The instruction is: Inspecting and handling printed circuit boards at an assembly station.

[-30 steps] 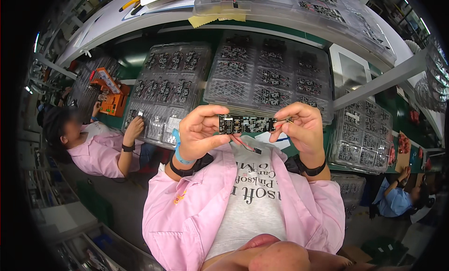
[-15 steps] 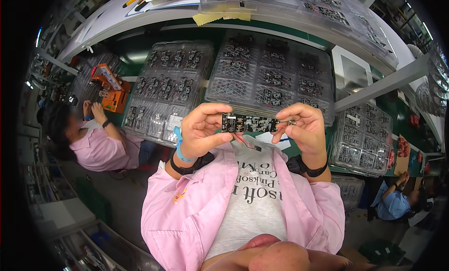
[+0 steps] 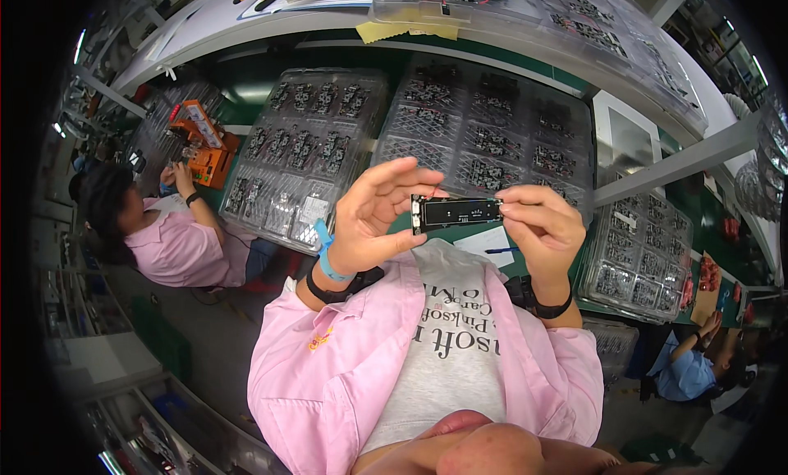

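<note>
A narrow black circuit board (image 3: pixel 460 212) is held up in front of my chest, its flatter black face with few parts showing. My right hand (image 3: pixel 545 232) pinches its right end between thumb and fingers. Around the left end, my left hand (image 3: pixel 368 216) is open, with fingers spread above the board and the thumb close to its lower corner. Whether that thumb touches the board is hard to tell. A bit of red wire shows above the left end. A blue band circles my left wrist.
Clear compartment trays of circuit boards stand on the green bench: one left (image 3: pixel 283 163), one ahead (image 3: pixel 382 151), one right (image 3: pixel 632 258). A shelf (image 3: pixel 320 20) runs above. A pen (image 3: pixel 501 250) lies on white paper. Co-workers sit left, by an orange fixture (image 3: pixel 215 159), and right.
The board has been turned over: its part-covered face showed before, its flatter face now. My left fingers have spread away from its end, while the right hand keeps its pinch.
</note>
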